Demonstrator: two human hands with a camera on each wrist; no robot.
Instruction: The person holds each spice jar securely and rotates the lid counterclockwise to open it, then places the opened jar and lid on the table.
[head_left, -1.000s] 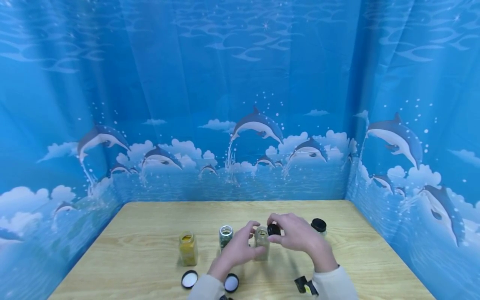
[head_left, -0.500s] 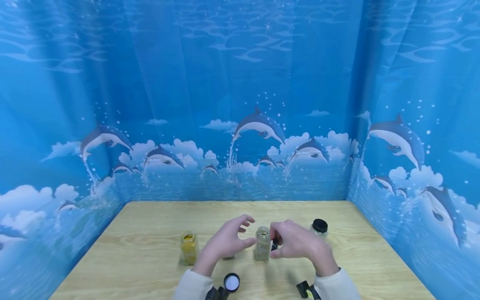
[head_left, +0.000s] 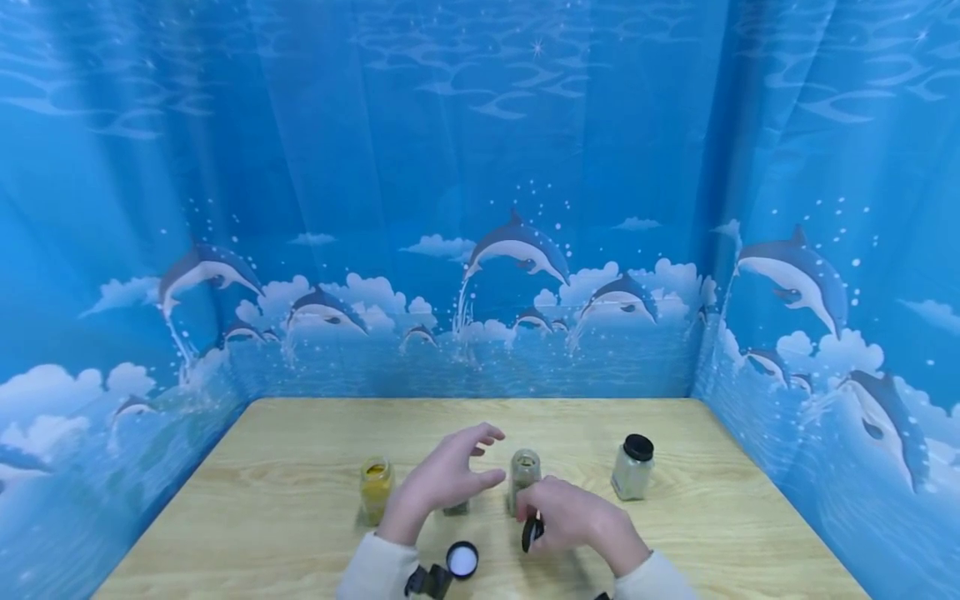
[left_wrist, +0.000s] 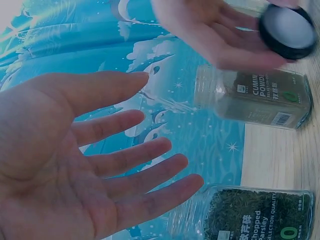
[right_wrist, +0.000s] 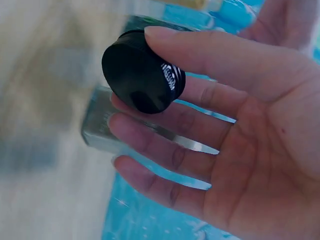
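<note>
My right hand [head_left: 572, 518] pinches a black screw lid [head_left: 532, 533] between thumb and fingers, low in front of the uncapped cumin powder jar [head_left: 524, 468]. The lid's pale inner side shows in the left wrist view; its black top [right_wrist: 132, 75] faces the right wrist camera. My left hand [head_left: 448, 473] has its fingers extended and spread, holding nothing, to the left of the cumin jar. Behind it, mostly hidden in the head view, stands the chopped parsley jar [left_wrist: 255, 215], uncapped.
An open jar of yellow powder [head_left: 377, 493] stands left of my left hand. To the right is a glass jar with a black lid on [head_left: 632, 475]. Another black lid [head_left: 462, 560] lies white side up near my left wrist. Blue dolphin curtains [head_left: 480, 208] surround the wooden table [head_left: 300, 467].
My right hand has carried the lid from beside the cumin jar's mouth down toward the table's near side. My left hand has drawn away leftward, and its sleeve now covers one lid.
</note>
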